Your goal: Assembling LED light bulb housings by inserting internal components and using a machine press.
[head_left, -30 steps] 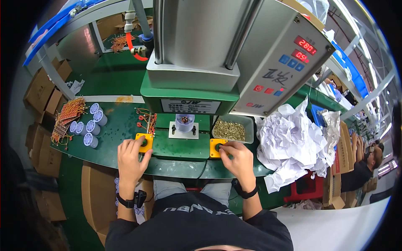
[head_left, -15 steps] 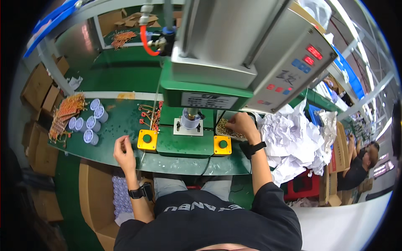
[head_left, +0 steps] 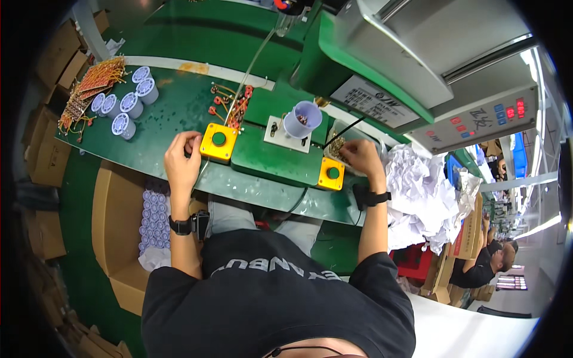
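My left hand (head_left: 182, 159) is beside the left yellow button box (head_left: 209, 147), fingers curled together; anything in them is hidden. Over the tray of small brass-coloured parts (head_left: 336, 147), my right hand (head_left: 363, 157) has its fingertips pinched down at the parts, and I cannot make out what they hold. Between the hands, a pale purple plastic cup (head_left: 292, 126) sits on a white plate (head_left: 286, 142) on the green press base (head_left: 262, 156). Small pieces show inside the cup. A second yellow button box (head_left: 326, 181) is at the base's right front corner.
The press head (head_left: 370, 77) overhangs the cup. Several purple cups (head_left: 123, 126) and bundled orange wired parts (head_left: 89, 89) lie at left, more wired parts (head_left: 230, 107) behind the left box. Crumpled white paper (head_left: 418, 197) is heaped at right; an open carton of cups (head_left: 113, 221) stands below left.
The head view has turned, so the cup's inside now shows. My left hand has come closer to the left button box, its fingers curled. The right hand stays at the parts tray.
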{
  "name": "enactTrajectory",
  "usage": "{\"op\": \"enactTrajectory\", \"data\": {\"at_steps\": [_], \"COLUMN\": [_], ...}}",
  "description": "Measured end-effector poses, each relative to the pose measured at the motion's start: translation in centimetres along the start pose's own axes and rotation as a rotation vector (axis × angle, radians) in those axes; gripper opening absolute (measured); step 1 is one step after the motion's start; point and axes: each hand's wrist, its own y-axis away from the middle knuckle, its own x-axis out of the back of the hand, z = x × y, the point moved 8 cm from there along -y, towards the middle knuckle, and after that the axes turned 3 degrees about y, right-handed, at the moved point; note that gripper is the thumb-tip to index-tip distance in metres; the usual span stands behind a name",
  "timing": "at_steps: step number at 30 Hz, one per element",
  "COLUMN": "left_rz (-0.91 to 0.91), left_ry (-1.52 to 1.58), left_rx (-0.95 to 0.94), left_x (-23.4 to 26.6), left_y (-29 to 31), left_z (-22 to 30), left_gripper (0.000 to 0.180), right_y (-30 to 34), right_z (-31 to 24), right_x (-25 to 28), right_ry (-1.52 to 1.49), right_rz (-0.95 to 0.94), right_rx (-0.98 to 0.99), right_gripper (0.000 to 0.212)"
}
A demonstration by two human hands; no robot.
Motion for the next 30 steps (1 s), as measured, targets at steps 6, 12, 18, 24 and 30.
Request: {"op": "enactTrajectory", "data": {"at_steps": [6,12,18,24,30], "left_rz": [0.011,-0.02,-0.02,-0.013,-0.024], "left_ry": [-0.017,-0.015,-0.038,-0.052,-0.045], "left_rx": [0.002,0.038,0.031,0.024,0.033], "left_x": [0.1,0.2,-0.1,-0.1,-0.1], "left_y": [0.2,0.6,0.2,0.2,0.4], "left_z": [0.4,-0.4,-0.3,-0.3,-0.4], "left_gripper": [0.009,0.012,0.012,0.012,0.014], "right_y": [0.8,2.5,3.8,0.2,-1.1], "right_z": [0.7,-0.9,-8.6,-15.4,-19.6], "right_x": [1.5,3.5,7.9,8.4,8.5], "right_ry": [0.006,-0.063,-0.898,-0.703,-0.216], "right_rz": [0.053,0.118,0.237,0.308,0.379], "right_rx": [-0.056,-0.12,-0.026,0.106,0.204], "right_gripper": [0.018,0.018,0.032,0.036,0.022]}}
